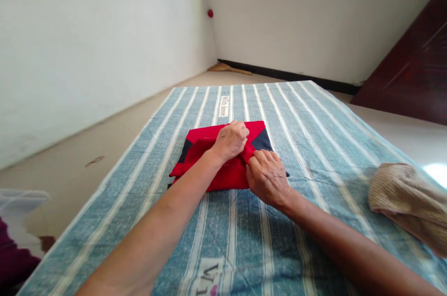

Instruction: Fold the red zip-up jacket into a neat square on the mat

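A red garment with dark navy patches (199,149) lies folded into a compact bundle at the middle of the table. My left hand (232,140) is closed on a raised part of its red cloth, near the far side. Lower and to the right, my right hand (268,175) pinches the same cloth at the bundle's near right side. Between the two hands a strip of red fabric is pulled up. The fingertips of both hands are partly hidden by the knuckles and cloth.
A blue tablecloth with white stripes (296,161) covers the table. A crumpled beige knitted item (405,198) lies at the right edge. A broom (226,68) rests on the floor by the far wall. A dark red wooden panel (412,58) stands at right.
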{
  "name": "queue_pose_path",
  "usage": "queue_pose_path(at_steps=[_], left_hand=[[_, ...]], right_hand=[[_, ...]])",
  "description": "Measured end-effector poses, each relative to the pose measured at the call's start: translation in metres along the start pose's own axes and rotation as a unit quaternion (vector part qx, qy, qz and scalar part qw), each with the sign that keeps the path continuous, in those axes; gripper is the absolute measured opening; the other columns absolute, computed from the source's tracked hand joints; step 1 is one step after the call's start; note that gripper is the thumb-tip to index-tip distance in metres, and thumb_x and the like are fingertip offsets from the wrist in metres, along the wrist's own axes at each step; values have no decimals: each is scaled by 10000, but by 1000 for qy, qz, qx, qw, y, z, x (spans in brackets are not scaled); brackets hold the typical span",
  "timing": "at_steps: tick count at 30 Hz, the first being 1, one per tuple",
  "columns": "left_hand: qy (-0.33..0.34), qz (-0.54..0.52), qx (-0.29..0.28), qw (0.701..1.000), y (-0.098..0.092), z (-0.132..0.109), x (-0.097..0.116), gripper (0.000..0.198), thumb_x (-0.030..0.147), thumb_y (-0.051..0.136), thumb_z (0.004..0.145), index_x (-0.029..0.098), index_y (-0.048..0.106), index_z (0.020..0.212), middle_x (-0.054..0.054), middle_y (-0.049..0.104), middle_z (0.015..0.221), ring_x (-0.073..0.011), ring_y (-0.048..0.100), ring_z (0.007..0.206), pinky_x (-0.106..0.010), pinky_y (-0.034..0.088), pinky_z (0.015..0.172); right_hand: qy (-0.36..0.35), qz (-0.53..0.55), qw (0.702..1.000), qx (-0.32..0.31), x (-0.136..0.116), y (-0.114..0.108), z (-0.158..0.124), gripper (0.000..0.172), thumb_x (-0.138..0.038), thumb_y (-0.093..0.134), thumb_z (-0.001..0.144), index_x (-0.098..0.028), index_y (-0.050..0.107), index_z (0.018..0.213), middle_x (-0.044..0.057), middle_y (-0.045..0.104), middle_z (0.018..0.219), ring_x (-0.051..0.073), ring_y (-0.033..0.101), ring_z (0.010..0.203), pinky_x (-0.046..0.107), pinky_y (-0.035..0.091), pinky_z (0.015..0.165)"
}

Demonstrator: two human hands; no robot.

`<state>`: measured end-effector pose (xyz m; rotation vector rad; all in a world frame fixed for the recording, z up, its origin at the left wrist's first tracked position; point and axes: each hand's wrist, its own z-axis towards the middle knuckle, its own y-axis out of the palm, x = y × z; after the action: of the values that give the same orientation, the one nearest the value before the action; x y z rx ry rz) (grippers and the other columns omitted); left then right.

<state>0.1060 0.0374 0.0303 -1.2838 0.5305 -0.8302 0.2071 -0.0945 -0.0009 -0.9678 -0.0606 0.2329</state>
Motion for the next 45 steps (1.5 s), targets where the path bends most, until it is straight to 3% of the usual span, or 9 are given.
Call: queue_pose_path(at_steps=[5,10,13,20,28,35,45], left_hand=[[38,66,-15,997,-4,-8,-5,247,203,449,916,128,643,783,-110,633,856,-239,582,862,-373,472,809],[129,69,50,988,-17,-31,-5,214,127,437,897,126,627,997,-129,598,1204,-243,527,1122,-390,409,963],[169,74,38,982,-17,-47,-1,258,101,434,891,151,599,1083,-106,587,1260,-240,512,1173,-410,383,982],[136,99,23,986,-3,-41,-2,220,135,391,948,148,605,998,-80,667,1034,-209,590,991,-357,413,860],[125,77,9,989,-1,-38,-13,211,74,423,882,147,612,941,-59,662,951,-187,599,894,-315,435,810],[117,133,-28,984,-4,-34,-2,190,89,412,904,128,588,845,-76,620,836,-210,570,749,-346,445,732],[103,50,-51,992,-5,-32,-14,233,13,391,839,134,590,840,-61,602,856,-193,578,829,-297,465,778]], right_hand=[[2,15,1000,4,1,1,0,196,-148,502,852,-176,566,669,72,589,701,200,482,697,348,317,685],[22,29,999,-9,2,0,0,193,-151,507,849,-176,574,670,72,604,702,198,495,699,336,326,688],[26,28,999,-9,2,1,-1,192,-160,502,854,-177,575,677,72,608,710,197,498,706,331,327,690],[30,30,999,3,2,4,-3,200,-167,488,855,-184,550,666,60,597,721,191,492,712,327,317,685],[40,51,998,-2,4,5,-3,192,-164,476,851,-186,544,672,62,606,741,185,493,716,322,317,688],[48,52,997,-23,3,2,-1,182,-180,492,851,-183,552,680,58,607,742,184,499,723,318,313,687],[57,54,996,-43,3,3,-2,180,-187,495,846,-184,553,676,56,610,755,191,518,725,326,315,683]])
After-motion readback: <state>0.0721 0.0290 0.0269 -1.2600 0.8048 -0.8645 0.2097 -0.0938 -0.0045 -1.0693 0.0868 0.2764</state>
